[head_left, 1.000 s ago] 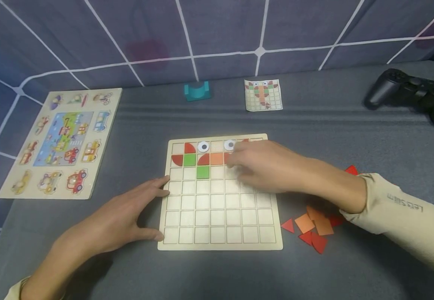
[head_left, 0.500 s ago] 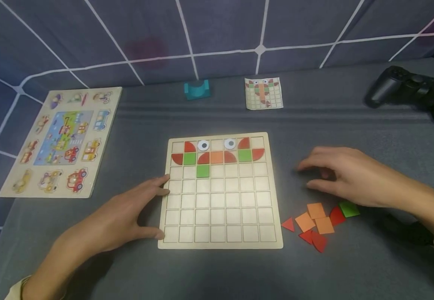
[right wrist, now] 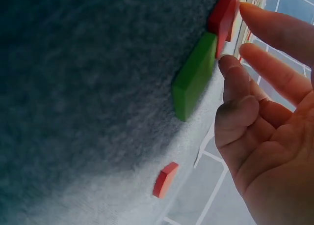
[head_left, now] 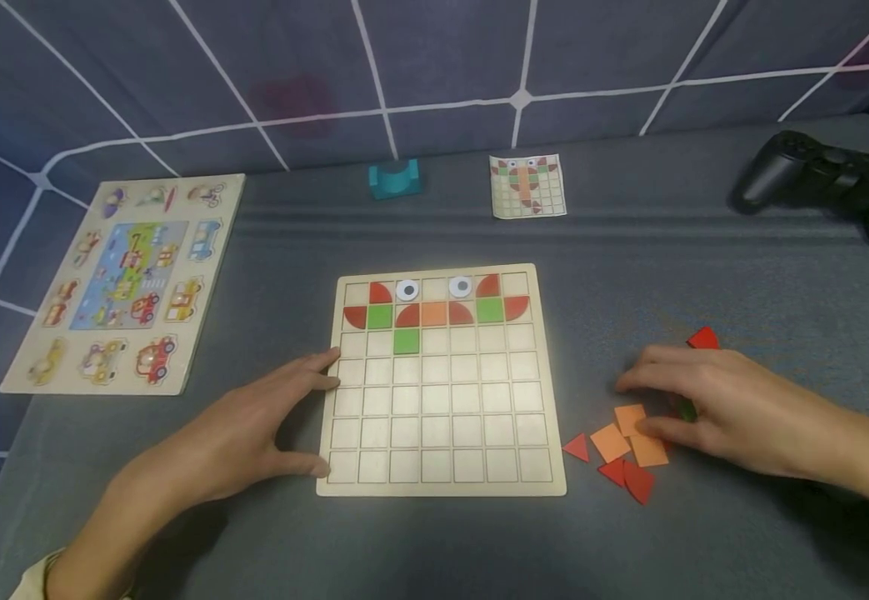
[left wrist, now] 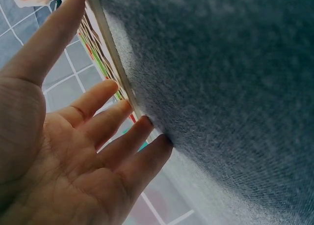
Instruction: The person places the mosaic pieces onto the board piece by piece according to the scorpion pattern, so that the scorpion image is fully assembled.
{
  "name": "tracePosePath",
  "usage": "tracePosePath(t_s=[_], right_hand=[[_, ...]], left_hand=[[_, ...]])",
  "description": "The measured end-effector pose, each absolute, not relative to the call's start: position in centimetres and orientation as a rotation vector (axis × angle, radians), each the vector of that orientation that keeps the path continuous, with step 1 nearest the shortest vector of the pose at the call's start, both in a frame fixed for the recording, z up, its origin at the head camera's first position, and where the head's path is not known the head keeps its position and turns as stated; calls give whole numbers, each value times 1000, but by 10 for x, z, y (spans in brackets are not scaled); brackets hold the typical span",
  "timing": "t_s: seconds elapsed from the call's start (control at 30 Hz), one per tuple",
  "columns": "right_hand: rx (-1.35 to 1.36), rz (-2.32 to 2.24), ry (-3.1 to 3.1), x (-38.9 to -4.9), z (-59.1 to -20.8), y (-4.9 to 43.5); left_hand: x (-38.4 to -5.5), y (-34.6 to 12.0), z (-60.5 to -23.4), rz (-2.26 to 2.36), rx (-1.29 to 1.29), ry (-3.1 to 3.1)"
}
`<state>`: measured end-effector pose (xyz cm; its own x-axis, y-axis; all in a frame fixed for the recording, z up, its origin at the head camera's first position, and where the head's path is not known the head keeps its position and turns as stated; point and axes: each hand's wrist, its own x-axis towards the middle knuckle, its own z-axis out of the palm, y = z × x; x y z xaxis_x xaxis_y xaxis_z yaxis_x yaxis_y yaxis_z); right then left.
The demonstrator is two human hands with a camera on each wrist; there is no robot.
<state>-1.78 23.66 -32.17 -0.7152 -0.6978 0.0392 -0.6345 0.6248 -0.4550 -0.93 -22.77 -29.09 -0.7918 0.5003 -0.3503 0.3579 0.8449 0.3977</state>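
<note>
A wooden grid board [head_left: 449,417] lies flat in the middle of the head view. Red quarter-circle tiles [head_left: 488,286], green square tiles [head_left: 407,342], an orange square tile [head_left: 434,314] and two eye tiles [head_left: 407,290] fill cells in its upper rows. My left hand [head_left: 235,433] rests with spread fingers and thumb against the board's left edge. To the right of the board, my right hand [head_left: 711,404] hovers low over loose tiles, thumb and index finger apart. A green square tile [right wrist: 194,80] and a red tile [right wrist: 223,21] lie just beside its fingers in the right wrist view.
Orange squares [head_left: 610,443], a red triangle [head_left: 576,448] and other red pieces [head_left: 638,482] lie right of the board. A small pattern card [head_left: 527,200], a teal block [head_left: 394,180] and a black game controller [head_left: 831,183] sit behind. A vehicle puzzle board [head_left: 209,292] lies left.
My right hand has left the board's top right, uncovering red and green tiles there, drawn back to the right, then come down over the loose tiles. The left hand has stayed put.
</note>
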Motion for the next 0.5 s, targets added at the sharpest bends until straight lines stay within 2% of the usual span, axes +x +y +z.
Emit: tracePosePath(t_s=[0.5], right_hand=[[-1186, -583, 2794, -13, -322, 230]], left_hand=[[-10, -226, -289, 439, 594, 2549]])
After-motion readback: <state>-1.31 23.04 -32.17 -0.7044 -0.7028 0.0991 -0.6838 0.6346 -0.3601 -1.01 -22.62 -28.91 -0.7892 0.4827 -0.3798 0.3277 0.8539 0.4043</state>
